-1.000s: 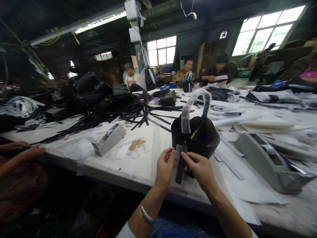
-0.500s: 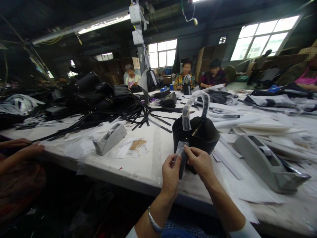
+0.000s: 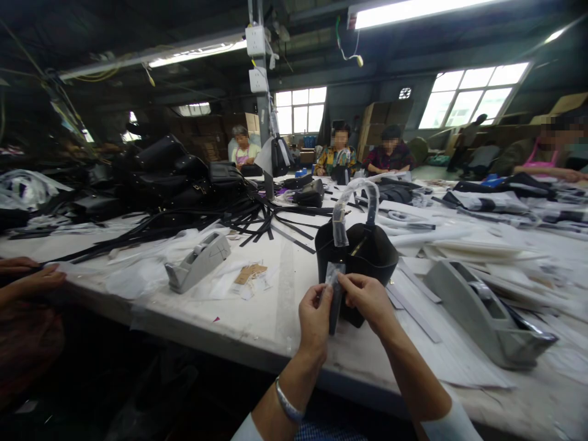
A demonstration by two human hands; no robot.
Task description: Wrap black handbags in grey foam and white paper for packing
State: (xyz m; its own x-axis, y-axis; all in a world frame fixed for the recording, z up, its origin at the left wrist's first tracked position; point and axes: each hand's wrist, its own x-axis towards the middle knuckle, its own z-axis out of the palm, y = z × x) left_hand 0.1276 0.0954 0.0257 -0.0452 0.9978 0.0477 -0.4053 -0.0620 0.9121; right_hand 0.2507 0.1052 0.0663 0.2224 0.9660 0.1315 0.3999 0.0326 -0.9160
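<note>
A black handbag (image 3: 374, 254) stands upright at the table's near edge, its top open. Its arched handle (image 3: 340, 226) is wrapped in clear plastic. Down the bag's front hangs a black strap (image 3: 337, 309) with clear plastic film (image 3: 334, 271) round its upper part. My left hand (image 3: 315, 315) pinches the strap's left edge between thumb and fingers. From the other side my right hand (image 3: 367, 300) pinches the film and strap near the top. Both hands are closed, almost touching each other. The bag's lower part is partly hidden behind my hands.
Grey tape dispensers stand at left (image 3: 197, 262) and right (image 3: 487, 312). Brown tags (image 3: 249, 274) lie left of the bag. Black bags (image 3: 169, 177) and straps are piled at back left, white sheets at right. A co-worker's hands (image 3: 32, 278) are at far left; several people sit across the table.
The whole view has tilted and shifted slightly, so the bag appears a little further left. Both my hands keep their pinch on the strap, with only slight finger movement.
</note>
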